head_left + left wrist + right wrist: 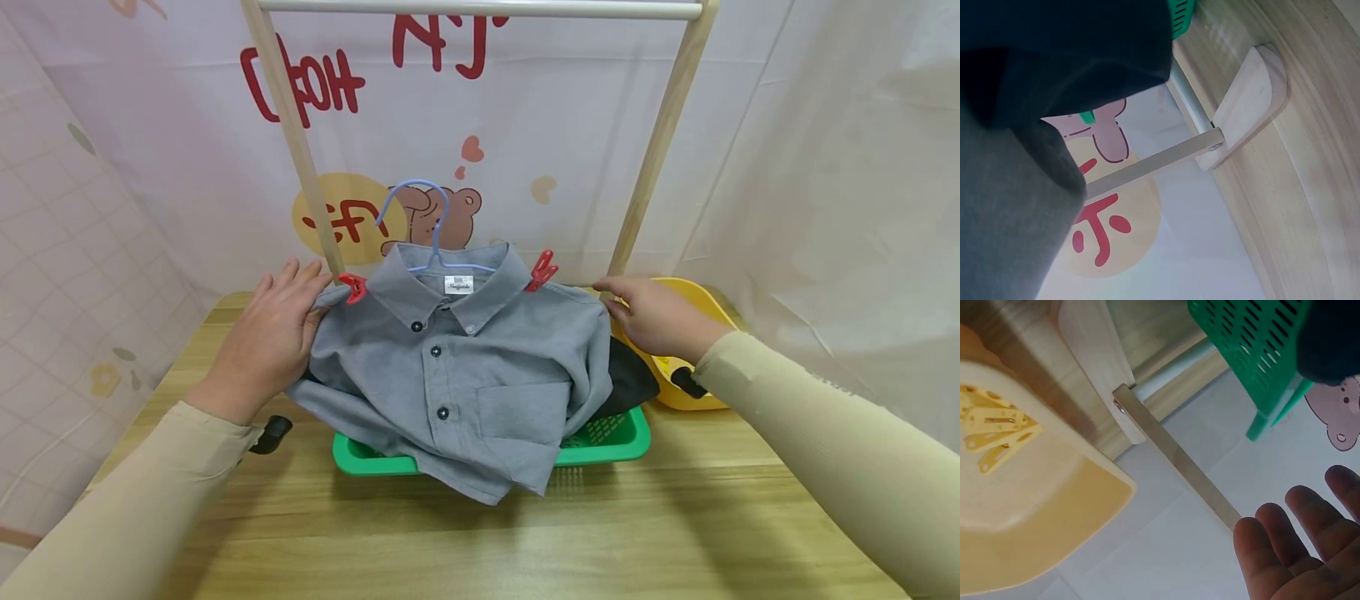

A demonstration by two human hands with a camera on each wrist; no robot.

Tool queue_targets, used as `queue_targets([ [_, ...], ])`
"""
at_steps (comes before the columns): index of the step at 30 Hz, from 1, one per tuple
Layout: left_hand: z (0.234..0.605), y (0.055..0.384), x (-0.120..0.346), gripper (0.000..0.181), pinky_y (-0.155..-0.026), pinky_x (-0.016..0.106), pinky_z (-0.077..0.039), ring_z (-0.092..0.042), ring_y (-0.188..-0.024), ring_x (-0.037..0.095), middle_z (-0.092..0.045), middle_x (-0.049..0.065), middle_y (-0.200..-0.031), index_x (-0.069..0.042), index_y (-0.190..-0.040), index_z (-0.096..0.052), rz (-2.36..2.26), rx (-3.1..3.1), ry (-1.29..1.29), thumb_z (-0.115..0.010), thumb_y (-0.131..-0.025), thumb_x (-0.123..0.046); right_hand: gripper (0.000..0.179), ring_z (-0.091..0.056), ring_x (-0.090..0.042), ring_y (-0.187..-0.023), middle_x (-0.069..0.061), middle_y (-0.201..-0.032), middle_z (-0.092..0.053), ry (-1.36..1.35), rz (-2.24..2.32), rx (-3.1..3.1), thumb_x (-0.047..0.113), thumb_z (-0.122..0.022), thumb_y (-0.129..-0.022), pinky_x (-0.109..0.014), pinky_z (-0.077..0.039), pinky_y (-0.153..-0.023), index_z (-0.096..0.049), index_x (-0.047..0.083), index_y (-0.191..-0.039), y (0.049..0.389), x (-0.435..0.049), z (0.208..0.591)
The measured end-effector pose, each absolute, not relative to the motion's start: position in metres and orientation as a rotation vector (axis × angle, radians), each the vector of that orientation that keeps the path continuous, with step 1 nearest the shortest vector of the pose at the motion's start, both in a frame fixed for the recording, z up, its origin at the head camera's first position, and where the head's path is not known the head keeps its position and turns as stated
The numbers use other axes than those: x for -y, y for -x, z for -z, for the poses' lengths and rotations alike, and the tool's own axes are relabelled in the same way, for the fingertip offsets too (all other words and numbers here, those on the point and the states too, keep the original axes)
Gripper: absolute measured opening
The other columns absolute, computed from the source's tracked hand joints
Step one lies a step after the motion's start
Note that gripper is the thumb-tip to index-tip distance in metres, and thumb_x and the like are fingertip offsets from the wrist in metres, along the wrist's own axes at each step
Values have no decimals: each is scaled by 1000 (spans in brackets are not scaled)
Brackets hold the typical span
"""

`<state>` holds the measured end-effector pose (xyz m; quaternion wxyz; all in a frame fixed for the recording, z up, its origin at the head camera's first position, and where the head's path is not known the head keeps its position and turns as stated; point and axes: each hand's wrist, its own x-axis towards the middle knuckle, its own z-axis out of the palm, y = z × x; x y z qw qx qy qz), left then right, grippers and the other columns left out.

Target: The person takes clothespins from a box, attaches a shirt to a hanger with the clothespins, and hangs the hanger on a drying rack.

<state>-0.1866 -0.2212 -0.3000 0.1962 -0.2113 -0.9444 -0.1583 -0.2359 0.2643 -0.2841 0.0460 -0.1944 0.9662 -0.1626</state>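
A grey button-up shirt (450,367) hangs on a blue hanger (437,212) whose hook points up. Red clothespins (542,271) (352,287) sit on both shoulders of the shirt. My left hand (262,342) touches the shoulder edge on the left, its fingers stretched forward. At the opposite shoulder is my right hand (660,312), thumb and forefinger apart beside the cloth. The right wrist view shows fingers (1272,544) extended with nothing between them. Below the shirt, a green basket (607,452) is partly hidden, with dark cloth (630,379) over its right side.
A wooden rack with a white top bar (487,8) stands behind the shirt, its posts (660,142) rising on either side. On the right, a yellow basket (701,296) holds several yellow clothespins (1000,422). Everything stands on a wooden table (420,542) before a printed curtain.
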Motion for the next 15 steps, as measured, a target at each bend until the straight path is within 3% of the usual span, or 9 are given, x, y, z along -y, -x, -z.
queue_targets([
  [15,302,185,221,44,-124,72,-23,-34,-154,52,-44,26,-162,-1,-151,-53,448,2638,582,-52,-111,-19,42,-56,-47,-137,-28,-150,-58,623,500,-2942,11,-51,-110,-64,-44,-115,-53,-1,-150,235,-267,289],
])
